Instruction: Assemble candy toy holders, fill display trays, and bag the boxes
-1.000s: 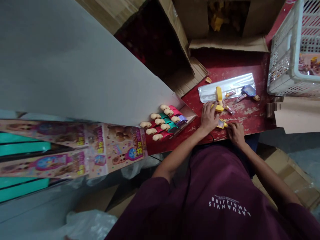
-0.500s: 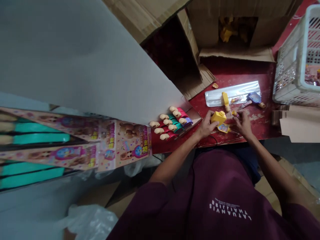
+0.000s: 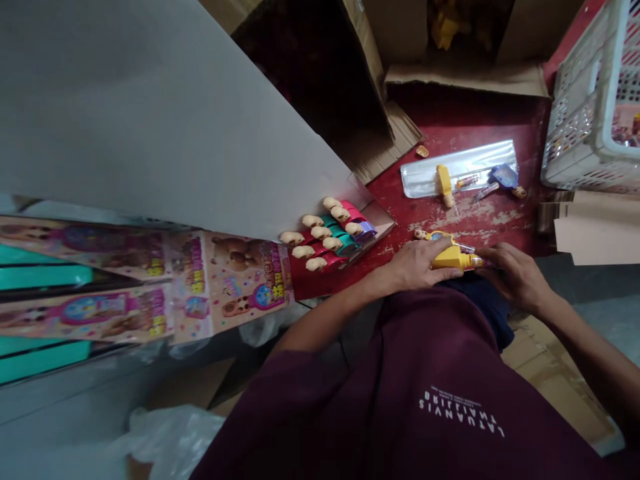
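At the table's near edge my left hand [image 3: 417,265] is closed round a yellow plastic piece [image 3: 449,259]. My right hand [image 3: 513,272] pinches a small tube [image 3: 477,262] against the right end of that piece. Just behind my left fingers lies a yellow-framed toy [image 3: 440,236] with a small tan head. Farther back, a clear plastic sheet [image 3: 420,181] carries a yellow toy [image 3: 443,180], small tubes [image 3: 467,181] and a blue toy [image 3: 504,176]. Several coloured toys with tan heads [image 3: 331,243] stand in rows at the left.
A white basket [image 3: 603,100] stands at the back right, with flat cardboard [image 3: 595,227] in front of it. Open cardboard boxes [image 3: 465,77] sit at the back. A large grey panel [image 3: 165,120] and printed cartons [image 3: 240,273] fill the left.
Both hands have come nearer the body, and the small tube now meets the yellow piece. The view has shifted slightly, moving the table items up and left.
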Demonstrator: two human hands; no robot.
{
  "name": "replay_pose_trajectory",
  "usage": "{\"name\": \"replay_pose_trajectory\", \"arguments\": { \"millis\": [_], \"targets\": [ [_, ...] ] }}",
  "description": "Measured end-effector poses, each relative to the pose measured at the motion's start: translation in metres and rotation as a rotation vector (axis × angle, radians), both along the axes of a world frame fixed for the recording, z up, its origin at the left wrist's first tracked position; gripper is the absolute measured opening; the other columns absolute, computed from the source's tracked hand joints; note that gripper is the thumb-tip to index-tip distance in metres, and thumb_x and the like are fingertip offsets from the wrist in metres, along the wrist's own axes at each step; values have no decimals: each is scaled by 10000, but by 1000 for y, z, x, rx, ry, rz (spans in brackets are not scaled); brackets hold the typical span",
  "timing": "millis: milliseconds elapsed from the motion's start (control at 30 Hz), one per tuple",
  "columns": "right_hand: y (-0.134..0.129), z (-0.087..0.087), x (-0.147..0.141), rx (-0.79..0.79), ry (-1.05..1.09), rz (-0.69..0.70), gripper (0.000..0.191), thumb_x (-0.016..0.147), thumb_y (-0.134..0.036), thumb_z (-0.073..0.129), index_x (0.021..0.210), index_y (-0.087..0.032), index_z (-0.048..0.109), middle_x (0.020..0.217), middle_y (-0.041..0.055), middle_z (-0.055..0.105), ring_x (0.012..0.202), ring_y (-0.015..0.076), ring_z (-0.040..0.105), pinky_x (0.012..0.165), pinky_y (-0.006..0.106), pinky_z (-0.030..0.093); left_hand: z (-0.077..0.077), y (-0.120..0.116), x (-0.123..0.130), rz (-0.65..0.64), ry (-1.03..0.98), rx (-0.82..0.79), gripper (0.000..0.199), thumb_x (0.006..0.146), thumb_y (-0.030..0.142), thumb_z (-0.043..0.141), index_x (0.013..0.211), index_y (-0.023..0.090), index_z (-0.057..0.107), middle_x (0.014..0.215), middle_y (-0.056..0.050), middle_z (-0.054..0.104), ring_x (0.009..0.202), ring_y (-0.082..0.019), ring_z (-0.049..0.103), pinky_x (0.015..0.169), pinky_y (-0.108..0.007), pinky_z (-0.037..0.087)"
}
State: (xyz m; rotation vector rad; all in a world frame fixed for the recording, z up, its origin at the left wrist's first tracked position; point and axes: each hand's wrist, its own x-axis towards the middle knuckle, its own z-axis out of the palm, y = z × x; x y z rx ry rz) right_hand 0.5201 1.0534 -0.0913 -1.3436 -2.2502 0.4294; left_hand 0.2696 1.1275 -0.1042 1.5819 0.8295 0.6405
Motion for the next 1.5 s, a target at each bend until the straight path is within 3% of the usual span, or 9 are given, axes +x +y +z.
{"name": "replay_pose_trajectory", "arguments": {
  "millis": [400,733,933,1100,1167,1267,1367,1433,1500],
  "targets": [
    [-30,-4,-8,-22,60,154,317,1034,-267,547,1338,-178,557,918,71,714,745,184,684,631,290,557,-9,-27,-4,-247,216,279,239,888,488,689,910,250,679,801,-52,688,653,-202,588,607,-276,382],
    [-36,-6,-1,-181,74,242,270,1060,-316,504,1248,-143,593,927,90,717,741,174,674,633,286,535,-13,-34,-4,-362,252,290,248,913,463,690,906,223,629,778,-23,656,627,-170,585,581,-270,355],
    [-38,-6,-4,-860,366,-37,409,991,-541,580,1023,-149,694,859,68,723,680,140,623,604,256,475,-9,-44,-1,-559,571,572,345,1035,483,501,1084,154,593,951,-77,692,834,-221,686,647,-308,473],
    [-34,-16,-8,-1502,616,-190,556,926,-716,531,732,-195,540,504,-68,433,379,52,220,375,223,195,-14,-38,3,-654,648,769,220,993,329,576,1120,155,617,1049,-108,711,913,-257,698,698,-339,503],
    [-32,-19,-9,-1324,509,-150,533,987,-659,465,772,-184,576,562,-24,525,408,76,335,399,230,291,-17,-29,2,-657,658,661,259,1000,384,576,1132,166,618,1035,-95,723,918,-257,703,709,-339,501],
    [-32,-23,-6,-636,175,2,389,1040,-491,484,1053,-152,674,846,83,686,686,161,601,608,282,499,-19,-17,1,-628,669,404,380,986,538,579,1132,189,613,975,-70,734,886,-250,705,708,-330,488],
    [-37,-27,-1,-175,-57,157,324,1057,-351,492,1248,-134,639,878,98,674,765,190,619,664,307,517,-19,-14,0,-610,632,332,422,964,588,595,1118,196,606,950,-60,734,866,-238,700,710,-320,475],
    [-40,-27,0,-189,-16,181,339,1066,-360,476,1251,-124,634,873,96,677,734,178,610,640,297,500,-19,-19,1,-610,592,409,406,985,572,568,1107,187,599,966,-61,732,872,-230,700,699,-314,464],
    [-42,-25,-1,-435,134,115,392,1052,-459,496,1188,-131,663,894,95,698,715,162,610,622,283,480,-21,-26,2,-623,569,512,389,1011,546,530,1096,171,591,996,-69,729,875,-224,699,671,-311,454]
  ]
}}
